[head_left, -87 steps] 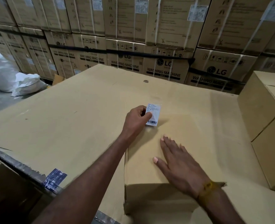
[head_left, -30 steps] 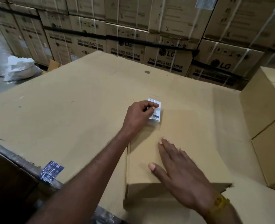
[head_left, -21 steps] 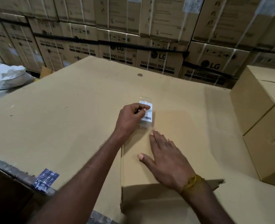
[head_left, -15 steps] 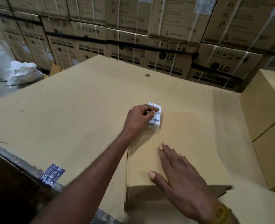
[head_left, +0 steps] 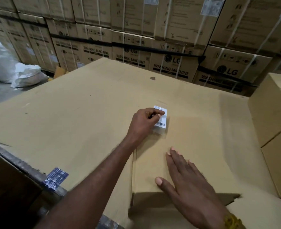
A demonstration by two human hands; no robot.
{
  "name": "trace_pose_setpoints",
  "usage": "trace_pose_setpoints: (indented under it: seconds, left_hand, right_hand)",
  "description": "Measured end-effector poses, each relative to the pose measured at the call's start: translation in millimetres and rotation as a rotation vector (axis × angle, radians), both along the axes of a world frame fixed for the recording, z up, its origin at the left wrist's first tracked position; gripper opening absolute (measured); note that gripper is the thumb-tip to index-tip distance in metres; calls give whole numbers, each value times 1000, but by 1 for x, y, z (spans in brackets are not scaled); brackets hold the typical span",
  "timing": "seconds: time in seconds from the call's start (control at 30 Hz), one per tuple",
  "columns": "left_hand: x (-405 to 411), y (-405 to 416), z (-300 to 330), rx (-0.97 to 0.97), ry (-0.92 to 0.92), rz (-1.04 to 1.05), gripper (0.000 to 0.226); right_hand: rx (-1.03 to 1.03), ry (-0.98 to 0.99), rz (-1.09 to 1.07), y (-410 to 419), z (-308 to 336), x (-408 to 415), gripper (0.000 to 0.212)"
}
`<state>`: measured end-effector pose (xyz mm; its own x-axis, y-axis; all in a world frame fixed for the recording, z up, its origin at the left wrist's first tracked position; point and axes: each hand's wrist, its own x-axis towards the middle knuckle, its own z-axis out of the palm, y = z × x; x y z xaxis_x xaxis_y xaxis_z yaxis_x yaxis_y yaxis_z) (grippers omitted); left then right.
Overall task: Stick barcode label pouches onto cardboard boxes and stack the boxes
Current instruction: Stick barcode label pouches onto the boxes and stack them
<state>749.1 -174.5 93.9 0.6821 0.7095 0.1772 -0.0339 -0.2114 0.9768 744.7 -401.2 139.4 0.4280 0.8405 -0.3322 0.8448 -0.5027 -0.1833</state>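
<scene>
Unmoved: one pouch (head_left: 161, 120), two hands.

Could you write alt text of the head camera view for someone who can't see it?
A person's left hand presses a barcode label pouch onto a cardboard box, while the right hand lies flat on it. Stacked washing machine cartons stand behind.

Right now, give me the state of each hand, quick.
Left hand: fingers curled, pinching the barcode label pouch against the cardboard box.
Right hand: open, flat on the box top, holding nothing.
</scene>
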Motion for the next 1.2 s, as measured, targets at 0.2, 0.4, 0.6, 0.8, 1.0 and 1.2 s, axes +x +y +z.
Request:
trace_pose_setpoints:
  seconds: [0.2,0.4,0.6,0.8,1.0,1.2]
  left_hand:
    - [0,4,-2,29,20,-6,22]
    - [0,2,-1,9,-3,-6,20]
    - [0,2,0,17,5,0,22]
    - [2,3,-2,50,15,-5,24]
    - [2,0,-2,17,14,-12,21]
    - [3,4,-1,59,38,13,21]
  right_hand:
    - [70,-30,-20,55,-13,39,83]
    - [56,-55,-33,35,-12,22,86]
    - [1,-48,-19,8,-3,11,86]
    - [78,-51,-61,64,-18,53,84]
    - [58,-27,-34,7,-11,14,92]
    - [37,-29,-20,14,-7,26,90]
